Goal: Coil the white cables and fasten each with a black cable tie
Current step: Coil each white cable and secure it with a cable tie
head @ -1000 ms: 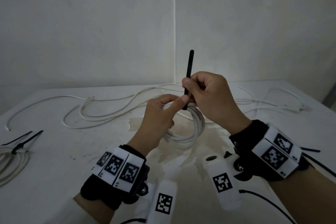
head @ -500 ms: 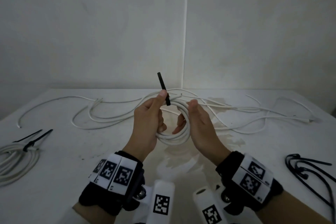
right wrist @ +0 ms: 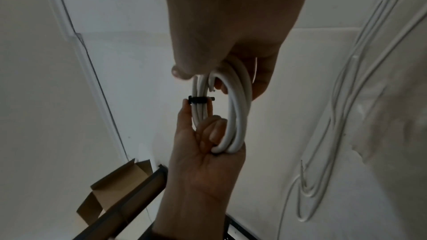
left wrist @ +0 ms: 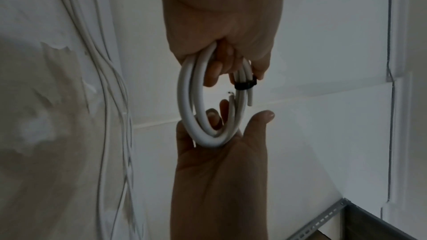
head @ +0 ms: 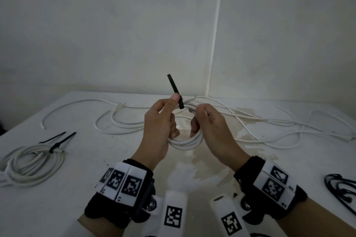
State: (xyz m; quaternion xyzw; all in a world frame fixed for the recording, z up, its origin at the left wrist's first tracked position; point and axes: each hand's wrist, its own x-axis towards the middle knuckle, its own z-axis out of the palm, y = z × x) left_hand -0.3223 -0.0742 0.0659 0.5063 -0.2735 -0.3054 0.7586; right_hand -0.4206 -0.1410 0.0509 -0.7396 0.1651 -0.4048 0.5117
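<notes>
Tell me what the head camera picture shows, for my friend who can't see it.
Two hands, left and right, hold up a white cable coil with a black tie round it, its tail sticking up. On the table lie loose cables, a tied coil and spare ties.

Dim room, bare white walls meeting at a corner, white table

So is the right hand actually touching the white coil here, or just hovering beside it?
Touching. In the left wrist view the right hand cups the coiled cable, its strands lying on the palm with fingers hooked through the loop.
</notes>
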